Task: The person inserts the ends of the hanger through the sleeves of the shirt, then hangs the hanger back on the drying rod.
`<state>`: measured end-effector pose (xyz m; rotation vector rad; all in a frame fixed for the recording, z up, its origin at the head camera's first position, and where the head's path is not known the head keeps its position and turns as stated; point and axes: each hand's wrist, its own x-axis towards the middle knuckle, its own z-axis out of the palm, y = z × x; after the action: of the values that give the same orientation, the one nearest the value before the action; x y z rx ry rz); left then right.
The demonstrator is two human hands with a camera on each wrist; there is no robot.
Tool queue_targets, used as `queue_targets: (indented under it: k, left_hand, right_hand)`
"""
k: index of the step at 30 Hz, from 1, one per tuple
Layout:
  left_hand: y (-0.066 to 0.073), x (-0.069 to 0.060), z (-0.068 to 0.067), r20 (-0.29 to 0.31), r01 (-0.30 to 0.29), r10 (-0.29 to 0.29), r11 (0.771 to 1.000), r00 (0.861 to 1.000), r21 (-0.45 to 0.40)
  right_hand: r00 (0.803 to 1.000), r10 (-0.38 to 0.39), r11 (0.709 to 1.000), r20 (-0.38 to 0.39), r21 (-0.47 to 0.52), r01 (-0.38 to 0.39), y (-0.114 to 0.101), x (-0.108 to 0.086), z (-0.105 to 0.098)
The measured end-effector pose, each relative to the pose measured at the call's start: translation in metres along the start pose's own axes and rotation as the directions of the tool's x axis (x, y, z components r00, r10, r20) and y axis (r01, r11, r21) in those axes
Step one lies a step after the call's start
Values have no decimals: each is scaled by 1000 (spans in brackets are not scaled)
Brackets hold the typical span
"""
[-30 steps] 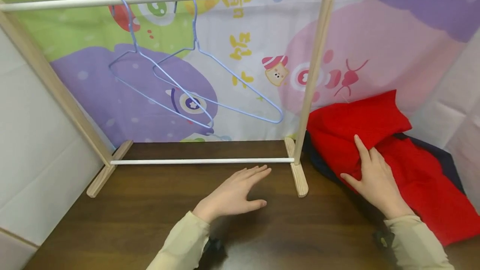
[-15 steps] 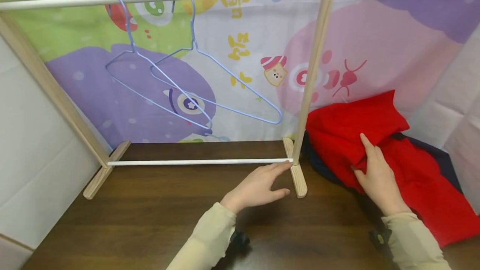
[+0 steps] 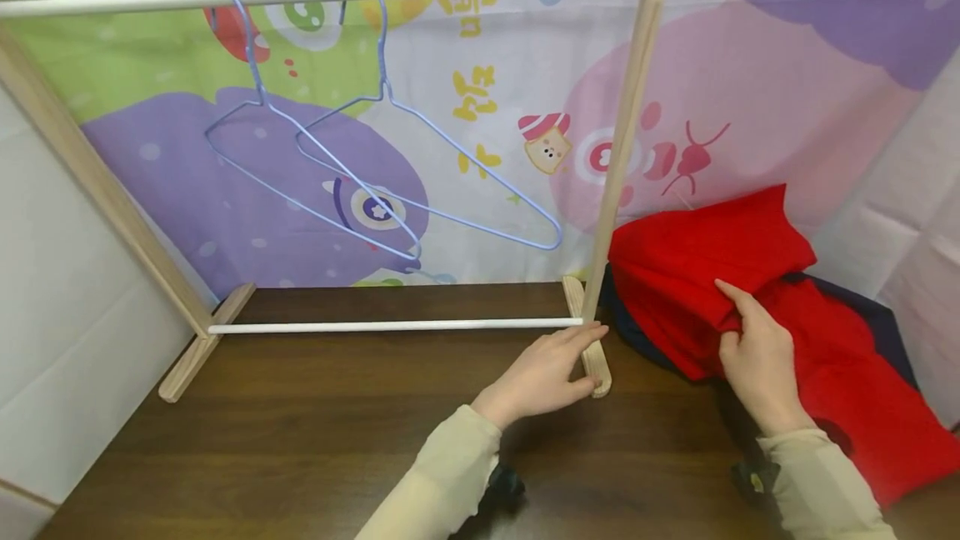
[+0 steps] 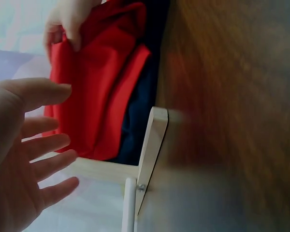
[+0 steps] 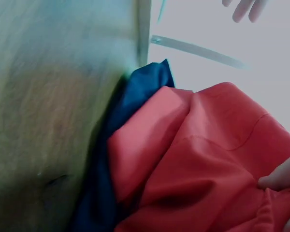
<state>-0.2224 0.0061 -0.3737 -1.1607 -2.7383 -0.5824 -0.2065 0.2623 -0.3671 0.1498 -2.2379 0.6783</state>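
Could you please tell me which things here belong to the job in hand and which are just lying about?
Job: red cloth, held by the right hand.
Seemingly just there: dark blue cloth underneath, two hangers on the rack, patterned backdrop.

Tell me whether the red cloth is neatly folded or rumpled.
Rumpled: the red cloth lies in loose, uneven folds, partly covering the navy cloth.

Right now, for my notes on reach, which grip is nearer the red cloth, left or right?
Right: the right grip pinches a fold of the red cloth. The left grip is apart from it, near the wooden rack foot.
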Motion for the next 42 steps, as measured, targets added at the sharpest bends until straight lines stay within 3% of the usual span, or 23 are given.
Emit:
queue_targets:
  k: [6,13,25,31,37,40,42]
  left_hand:
    - [8,8,2,-97,-19,22,999,995,26]
    - [14,15,3,-138,-50,54,998,989,29]
    - [24,18,3,-225,-71,88,994,970,83]
    - [29,15,-2,-223,-81,103,991,969,106]
    - [31,8,-6,-150,-132,133,991,980,12]
    - [30,3,-8,-123,-136,132,990,984,-25]
    - [27,0,-11,-130,-126,120,991,984,-37]
  right_hand:
    - [998,-23,1000,-57,12,24,-13,1,-6]
    - [984,-142,988,-110,53,148,-29,-2,-6]
    - [954,-283,951,-94,102,292,-66,-14,-8]
    - [937,-344,914,-56,207,348,-82,-20,-12]
    - [902,-430,840,-44,347,417,-93,-25,-12]
    - [891,-453,830,-25,353,432,-96,-26,-12]
    - [889,-457,838,12,339,427,-96,-27,-13]
